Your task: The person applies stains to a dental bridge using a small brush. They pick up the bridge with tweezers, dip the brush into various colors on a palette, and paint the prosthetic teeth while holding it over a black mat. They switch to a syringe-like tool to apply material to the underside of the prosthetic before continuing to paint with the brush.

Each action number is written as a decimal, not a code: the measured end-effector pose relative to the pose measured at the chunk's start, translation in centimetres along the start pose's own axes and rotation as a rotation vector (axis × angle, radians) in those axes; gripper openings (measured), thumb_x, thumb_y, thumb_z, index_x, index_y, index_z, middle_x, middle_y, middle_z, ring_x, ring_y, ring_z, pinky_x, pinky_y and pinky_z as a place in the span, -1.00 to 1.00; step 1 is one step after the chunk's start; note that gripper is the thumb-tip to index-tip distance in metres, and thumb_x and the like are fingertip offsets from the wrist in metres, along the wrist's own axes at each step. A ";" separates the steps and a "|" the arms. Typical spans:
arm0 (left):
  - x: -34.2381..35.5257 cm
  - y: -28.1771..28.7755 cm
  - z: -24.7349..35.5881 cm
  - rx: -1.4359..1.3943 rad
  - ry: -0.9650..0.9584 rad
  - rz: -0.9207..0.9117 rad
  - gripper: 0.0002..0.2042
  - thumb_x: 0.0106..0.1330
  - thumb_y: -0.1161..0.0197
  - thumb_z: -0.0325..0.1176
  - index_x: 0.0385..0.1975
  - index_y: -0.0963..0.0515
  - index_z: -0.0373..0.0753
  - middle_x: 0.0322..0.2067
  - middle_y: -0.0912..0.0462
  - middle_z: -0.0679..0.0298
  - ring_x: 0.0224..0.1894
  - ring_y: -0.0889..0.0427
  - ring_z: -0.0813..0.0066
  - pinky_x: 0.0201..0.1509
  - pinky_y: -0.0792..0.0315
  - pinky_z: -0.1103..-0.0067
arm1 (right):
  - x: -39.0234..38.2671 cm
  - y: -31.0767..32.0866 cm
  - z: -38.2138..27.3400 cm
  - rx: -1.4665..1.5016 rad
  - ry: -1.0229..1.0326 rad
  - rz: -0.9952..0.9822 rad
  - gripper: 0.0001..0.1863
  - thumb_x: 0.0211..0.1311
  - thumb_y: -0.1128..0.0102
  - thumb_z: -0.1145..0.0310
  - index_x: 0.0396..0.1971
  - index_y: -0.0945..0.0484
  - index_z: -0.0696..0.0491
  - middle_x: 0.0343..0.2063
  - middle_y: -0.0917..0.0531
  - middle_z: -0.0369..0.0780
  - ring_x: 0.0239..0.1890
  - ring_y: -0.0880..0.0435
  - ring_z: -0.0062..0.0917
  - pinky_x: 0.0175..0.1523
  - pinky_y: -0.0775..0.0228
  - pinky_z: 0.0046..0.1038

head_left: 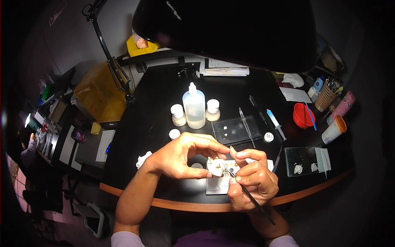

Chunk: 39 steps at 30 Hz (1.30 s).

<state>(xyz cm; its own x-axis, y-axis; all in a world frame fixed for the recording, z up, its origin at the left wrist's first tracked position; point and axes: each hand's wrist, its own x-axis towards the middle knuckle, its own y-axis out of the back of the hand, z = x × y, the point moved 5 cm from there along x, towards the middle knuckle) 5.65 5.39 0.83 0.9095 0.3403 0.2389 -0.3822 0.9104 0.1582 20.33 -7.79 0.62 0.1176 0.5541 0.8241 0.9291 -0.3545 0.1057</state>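
Note:
Over the front of the black table, my left hand (181,156) curls its fingers and thumb around a small round white piece (214,168) with short pegs and tiny bits on top. My right hand (256,181) pinches a thin dark-handled brush (256,201), its pale tip pointing at the white piece; whether they touch I cannot tell. Under both hands lies a white palette (214,188) with several coloured wells, partly hidden by my fingers. Beyond them, a black plate (230,127) carries two small whitish bits and a pair of tweezers (247,126).
A clear squeeze bottle (194,109) stands between small white-capped jars. Rightward are a syringe (275,123), a red bowl (302,117), a glass slab (294,158) with crumpled white pieces, and an orange-lidded cup (334,131). A dark lamp head (230,33) hangs above.

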 end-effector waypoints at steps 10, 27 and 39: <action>0.0 0.0 0.1 0.011 -0.003 -0.008 -0.41 0.07 -0.55 -0.58 0.20 -0.61 -0.45 0.04 -0.72 0.02 0.13 -0.72 0.27 0.29 -0.58 0.40 | -0.1 0.0 0.0 0.036 0.002 -0.002 -0.81 0.01 -0.21 0.71 -0.42 -0.46 0.12 -0.51 -0.58 -0.21 0.06 -0.60 -0.22 0.26 -0.62 0.11; 0.1 0.0 0.0 0.001 -0.011 -0.008 -0.42 0.08 -0.56 -0.57 0.19 -0.62 -0.46 0.05 -0.71 0.03 0.11 -0.71 0.31 0.24 -0.58 0.43 | -0.3 0.2 0.0 0.072 0.015 -0.016 -0.81 0.02 -0.21 0.67 -0.40 -0.44 0.11 -0.51 -0.55 -0.22 0.07 -0.57 -0.22 0.29 -0.59 0.14; 0.0 -0.1 -0.1 -0.053 -0.013 -0.006 -0.38 0.06 -0.59 -0.58 0.21 -0.61 -0.45 0.03 -0.72 0.05 0.06 -0.70 0.37 0.20 -0.59 0.47 | -0.3 0.0 -0.1 0.039 0.032 -0.007 -0.81 0.07 -0.23 0.69 -0.37 -0.46 0.11 -0.47 -0.56 -0.19 0.08 -0.57 -0.23 0.27 -0.61 0.13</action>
<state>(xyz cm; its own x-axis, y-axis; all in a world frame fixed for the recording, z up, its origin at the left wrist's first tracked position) 5.64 5.31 0.75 0.9095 0.3318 0.2502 -0.3670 0.9239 0.1087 20.27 -8.02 0.42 0.1003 0.5318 0.8409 0.9429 -0.3205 0.0902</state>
